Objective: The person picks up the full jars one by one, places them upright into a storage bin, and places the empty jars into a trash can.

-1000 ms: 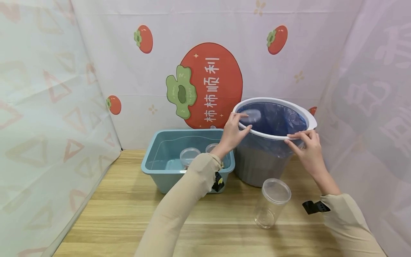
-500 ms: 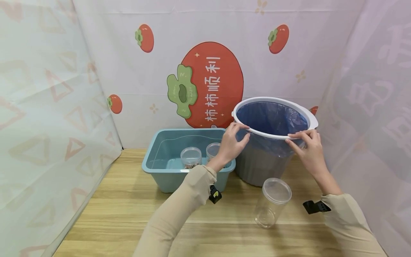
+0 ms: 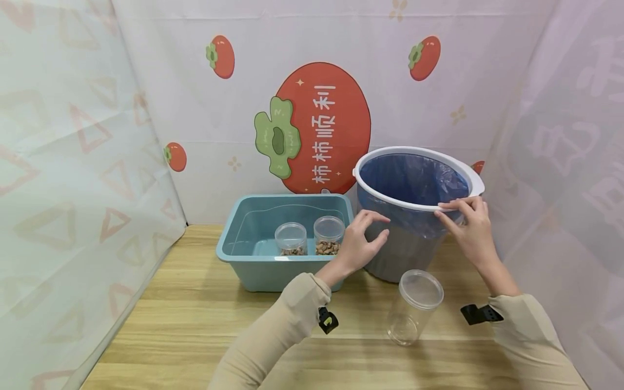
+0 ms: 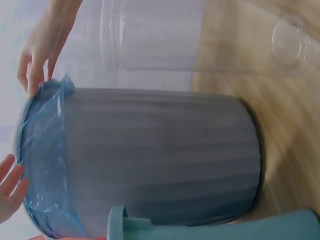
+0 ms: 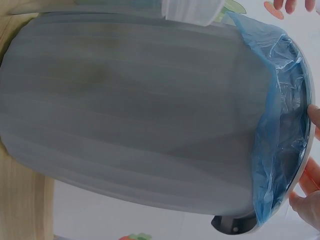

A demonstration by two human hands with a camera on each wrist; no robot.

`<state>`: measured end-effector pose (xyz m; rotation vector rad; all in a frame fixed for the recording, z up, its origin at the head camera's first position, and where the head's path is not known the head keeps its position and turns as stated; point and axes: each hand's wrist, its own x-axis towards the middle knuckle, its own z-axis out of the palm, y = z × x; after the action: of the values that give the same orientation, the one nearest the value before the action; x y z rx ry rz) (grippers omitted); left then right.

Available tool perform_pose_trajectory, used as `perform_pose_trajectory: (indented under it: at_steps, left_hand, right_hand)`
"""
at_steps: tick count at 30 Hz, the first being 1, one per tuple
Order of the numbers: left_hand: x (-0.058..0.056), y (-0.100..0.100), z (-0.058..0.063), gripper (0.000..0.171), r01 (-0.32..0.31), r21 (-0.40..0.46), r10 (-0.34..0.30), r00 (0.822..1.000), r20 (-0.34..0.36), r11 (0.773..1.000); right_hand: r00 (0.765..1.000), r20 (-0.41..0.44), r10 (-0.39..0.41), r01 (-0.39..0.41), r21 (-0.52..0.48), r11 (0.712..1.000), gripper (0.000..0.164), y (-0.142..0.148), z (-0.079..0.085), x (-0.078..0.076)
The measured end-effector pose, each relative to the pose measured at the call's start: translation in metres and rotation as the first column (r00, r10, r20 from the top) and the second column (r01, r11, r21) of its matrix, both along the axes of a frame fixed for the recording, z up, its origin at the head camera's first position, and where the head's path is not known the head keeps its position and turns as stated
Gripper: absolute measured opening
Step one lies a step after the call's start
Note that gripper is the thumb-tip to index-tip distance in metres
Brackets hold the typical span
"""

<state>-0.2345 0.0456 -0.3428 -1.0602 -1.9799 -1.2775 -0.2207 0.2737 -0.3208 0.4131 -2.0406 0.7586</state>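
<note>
In the head view a grey trash can point(image 3: 397, 249) stands at the right, lined with a blue plastic bag point(image 3: 411, 173) under a white rim point(image 3: 390, 201). My left hand point(image 3: 362, 244) hovers in front of it, thumb and fingers apart, holding nothing. At the rim's front right, my right hand point(image 3: 470, 230) pinches the rim between thumb and fingers. The left wrist view shows the bag's loose edge point(image 4: 47, 150) folded over the outside of the can. A tall clear plastic jar point(image 3: 413, 309) stands in front of the can; whether a lid covers it, I cannot tell.
Left of the can sits a teal basin point(image 3: 287, 273). Inside it are a clear jar point(image 3: 291, 238) and another clear jar point(image 3: 329, 235), both with brown nut-like pieces at the bottom. A printed cloth point(image 3: 205, 189) hangs behind the wooden table point(image 3: 185, 325).
A translucent round thing by my left fingers at the can's mouth has gone from sight. My left hand has left the rim and come down toward me. My right hand stays at the rim.
</note>
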Motion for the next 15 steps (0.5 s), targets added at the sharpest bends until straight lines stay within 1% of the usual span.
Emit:
perform_pose_trajectory:
  at_steps: [6,10,15]
  left_hand:
    - [0.010,0.003,-0.012,0.017,0.075,-0.047,-0.072,0.996,0.057,0.996]
    - [0.017,0.004,-0.018,0.019,0.108,-0.080,-0.101,0.990,0.094,0.991]
    - [0.025,0.006,-0.027,0.020,0.140,-0.115,-0.127,0.985,0.120,0.983]
  right_hand:
    - [1.000,0.005,0.000,0.000,-0.004,1.000,0.029,0.000,-0.001,0.000]
    - [1.000,0.004,0.001,-0.001,-0.009,1.000,0.029,0.000,-0.001,0.000]
    - [1.000,0.007,0.002,-0.002,-0.011,1.000,0.029,-0.001,0.000,0.000]
